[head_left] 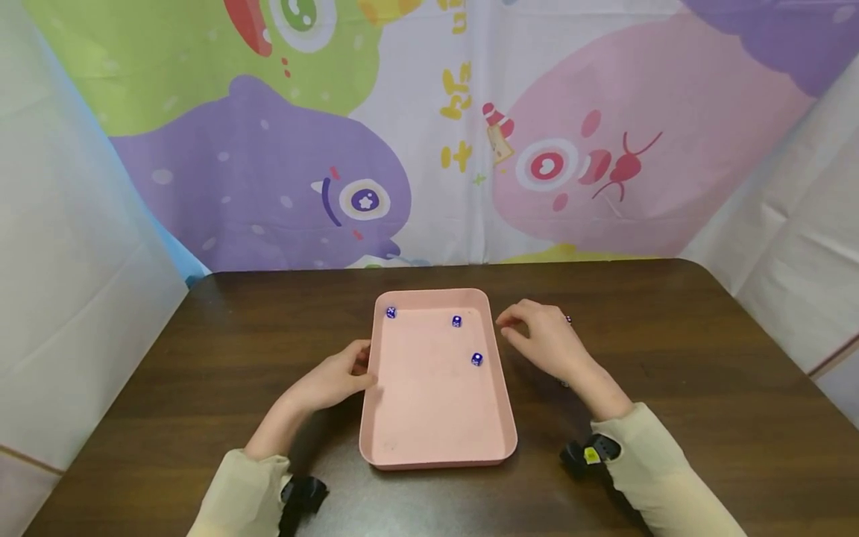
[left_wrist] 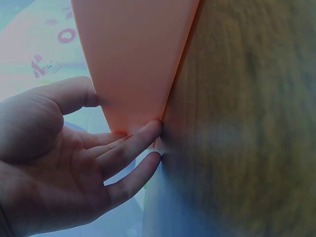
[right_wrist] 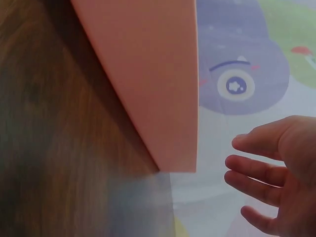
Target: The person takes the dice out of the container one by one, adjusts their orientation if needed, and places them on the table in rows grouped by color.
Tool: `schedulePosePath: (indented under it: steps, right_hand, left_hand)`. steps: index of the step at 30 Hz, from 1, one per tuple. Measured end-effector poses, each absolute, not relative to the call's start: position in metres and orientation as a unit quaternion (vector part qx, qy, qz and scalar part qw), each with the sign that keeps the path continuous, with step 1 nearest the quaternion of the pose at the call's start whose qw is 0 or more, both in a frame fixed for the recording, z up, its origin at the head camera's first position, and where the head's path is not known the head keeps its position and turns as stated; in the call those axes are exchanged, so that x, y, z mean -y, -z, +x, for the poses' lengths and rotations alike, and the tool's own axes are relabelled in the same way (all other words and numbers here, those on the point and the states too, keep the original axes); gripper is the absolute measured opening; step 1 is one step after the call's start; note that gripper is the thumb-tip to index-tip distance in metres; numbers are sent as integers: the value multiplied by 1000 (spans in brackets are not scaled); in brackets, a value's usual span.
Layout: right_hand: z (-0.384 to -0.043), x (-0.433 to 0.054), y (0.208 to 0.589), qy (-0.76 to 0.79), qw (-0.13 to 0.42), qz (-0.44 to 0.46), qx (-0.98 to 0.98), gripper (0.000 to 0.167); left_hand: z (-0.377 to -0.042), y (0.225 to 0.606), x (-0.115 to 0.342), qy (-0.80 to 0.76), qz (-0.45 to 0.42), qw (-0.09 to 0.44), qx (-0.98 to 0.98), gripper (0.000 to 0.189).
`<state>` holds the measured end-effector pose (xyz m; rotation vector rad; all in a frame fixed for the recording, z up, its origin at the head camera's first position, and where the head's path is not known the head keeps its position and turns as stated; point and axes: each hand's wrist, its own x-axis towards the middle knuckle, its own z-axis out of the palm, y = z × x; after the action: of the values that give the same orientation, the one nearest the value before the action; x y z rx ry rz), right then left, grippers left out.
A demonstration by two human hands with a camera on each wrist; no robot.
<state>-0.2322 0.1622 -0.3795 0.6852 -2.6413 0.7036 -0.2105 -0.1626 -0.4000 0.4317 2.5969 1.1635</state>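
A pink rectangular tray (head_left: pixel 436 418) lies on the table with three blue dice inside. One die (head_left: pixel 391 312) sits near the far left corner, another die (head_left: pixel 457 321) toward the far right, and a third die (head_left: pixel 477 359) by the right wall. My left hand (head_left: pixel 338 377) holds the tray's left side, thumb at the rim and fingers against the outer wall, as the left wrist view also shows. Just off the right rim hovers my right hand (head_left: pixel 543 335), its fingers loosely bent and apart in the right wrist view (right_wrist: pixel 266 173), with nothing between them.
Small dice-like pieces peek out beside my right hand, one piece (head_left: pixel 568 319) past the knuckles and one piece (head_left: pixel 564 384) under the wrist, both mostly hidden. A cartoon-printed cloth (head_left: pixel 436 209) hangs behind the brown table (head_left: pixel 268 313); pale cloth flanks both sides.
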Motion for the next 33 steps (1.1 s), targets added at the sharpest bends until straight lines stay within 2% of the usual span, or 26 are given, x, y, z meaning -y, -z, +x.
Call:
schedulePosePath:
  steps: [10, 20, 33]
  right_hand:
    - [-229, -137, 386, -210, 148, 300, 919, 12]
    - [-228, -132, 398, -146, 73, 320, 933, 16]
    - [-223, -130, 400, -101, 47, 323, 940, 14]
  left_hand:
    - [-211, 401, 163, -403, 155, 132, -892, 52]
    - [-212, 401, 163, -404, 158, 129, -892, 52]
    - [-213, 402, 164, -403, 153, 133, -892, 53]
